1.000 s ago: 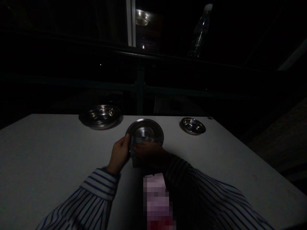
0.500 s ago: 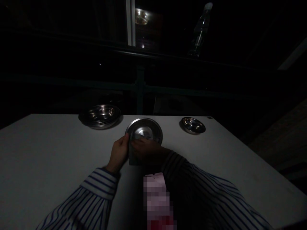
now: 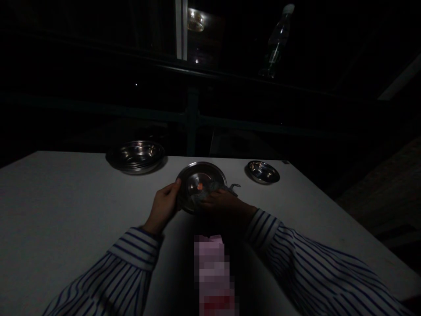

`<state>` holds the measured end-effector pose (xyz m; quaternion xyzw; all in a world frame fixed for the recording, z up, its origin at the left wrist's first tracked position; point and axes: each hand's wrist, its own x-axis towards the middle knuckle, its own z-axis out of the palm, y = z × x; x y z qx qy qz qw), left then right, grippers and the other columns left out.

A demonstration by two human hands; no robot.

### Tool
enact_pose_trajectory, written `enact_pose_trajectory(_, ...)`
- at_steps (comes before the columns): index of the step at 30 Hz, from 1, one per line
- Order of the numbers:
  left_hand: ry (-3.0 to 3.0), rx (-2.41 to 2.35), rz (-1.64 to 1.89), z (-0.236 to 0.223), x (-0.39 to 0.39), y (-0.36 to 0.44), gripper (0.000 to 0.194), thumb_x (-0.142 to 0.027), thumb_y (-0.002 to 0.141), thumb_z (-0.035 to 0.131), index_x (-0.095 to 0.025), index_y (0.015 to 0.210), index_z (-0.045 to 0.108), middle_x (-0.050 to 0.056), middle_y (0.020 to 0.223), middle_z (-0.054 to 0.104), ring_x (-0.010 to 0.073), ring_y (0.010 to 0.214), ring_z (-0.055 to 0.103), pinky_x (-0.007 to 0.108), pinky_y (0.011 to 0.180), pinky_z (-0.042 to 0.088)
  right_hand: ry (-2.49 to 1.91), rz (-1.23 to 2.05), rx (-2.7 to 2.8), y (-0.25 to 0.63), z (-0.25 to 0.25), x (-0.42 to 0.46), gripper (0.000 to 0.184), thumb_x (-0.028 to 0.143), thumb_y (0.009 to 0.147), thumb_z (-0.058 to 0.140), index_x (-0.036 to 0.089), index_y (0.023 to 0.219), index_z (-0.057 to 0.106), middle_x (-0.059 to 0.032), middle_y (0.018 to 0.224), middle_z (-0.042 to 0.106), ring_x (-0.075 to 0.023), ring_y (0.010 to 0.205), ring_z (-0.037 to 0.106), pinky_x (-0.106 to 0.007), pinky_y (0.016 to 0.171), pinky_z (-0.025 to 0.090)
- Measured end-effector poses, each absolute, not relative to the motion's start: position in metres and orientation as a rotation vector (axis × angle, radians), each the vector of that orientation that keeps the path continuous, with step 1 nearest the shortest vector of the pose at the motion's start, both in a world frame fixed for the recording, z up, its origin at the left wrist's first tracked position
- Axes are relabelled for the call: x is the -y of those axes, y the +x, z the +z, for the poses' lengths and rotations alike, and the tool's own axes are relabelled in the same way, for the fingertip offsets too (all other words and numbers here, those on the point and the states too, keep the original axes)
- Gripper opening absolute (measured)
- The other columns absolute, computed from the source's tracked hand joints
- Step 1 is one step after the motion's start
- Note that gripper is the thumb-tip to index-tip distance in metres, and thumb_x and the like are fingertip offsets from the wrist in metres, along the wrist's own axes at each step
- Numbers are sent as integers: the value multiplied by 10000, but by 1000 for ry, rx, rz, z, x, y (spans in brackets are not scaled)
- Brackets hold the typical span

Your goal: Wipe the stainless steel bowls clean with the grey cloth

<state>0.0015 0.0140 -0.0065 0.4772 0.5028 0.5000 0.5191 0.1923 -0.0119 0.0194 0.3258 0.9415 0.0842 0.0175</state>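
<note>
Sleeves (image 3: 130,259) with dark stripes reach over the near worktop (image 3: 72,210). I see the left hand (image 3: 163,205) gripping the left rim of a metal bowl (image 3: 194,179), mid-worktop; the right hand (image 3: 225,204) holds a grey cloth (image 3: 210,188) against its near-right inside. The cloth has just shifted rightward, so I judge the wiping now covers another part. Farther off, a small bowl (image 3: 263,172) sits right, stacked bowls (image 3: 135,158) left; beyond is a bottle (image 3: 278,41).
</note>
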Motion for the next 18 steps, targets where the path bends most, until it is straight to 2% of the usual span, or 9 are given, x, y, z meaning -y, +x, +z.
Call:
enact_pose_trajectory(5,1186,-1230,1233,-2,-12,3,475,-583,688,545,-124,731,658,-16,481,551,131,470,506,248,478,412,1009,229,-2952,189,13,11,361,191,832,478,170,1192,485,-105,1114,592,-239,986,537,-399,772,404)
enact_pose_trajectory(10,1273,-1151,1243,-2,-11,2,477,-545,730,520,-125,902,670,48,747,683,175,705,595,271,655,467,986,168,-2964,182,10,2,333,204,858,440,170,1187,478,-92,1116,599,-240,982,557,-405,744,448)
enact_pose_trajectory(14,1313,-1058,1301,-4,-11,0,493,-488,738,543,-129,1068,619,88,1009,671,214,918,592,312,814,449,1076,54,-2987,174,6,-6,320,204,873,422,169,1187,472,-100,1121,590,-217,966,569,-367,731,480)
enact_pose_trajectory(18,1353,-1107,1334,-6,-13,-2,469,-463,723,576,-157,1073,629,81,1070,660,227,1031,558,321,910,395,1200,-109,-3106,158,3,-8,340,231,899,382,153,1227,425,-103,1107,594,-200,933,587,-331,729,491)
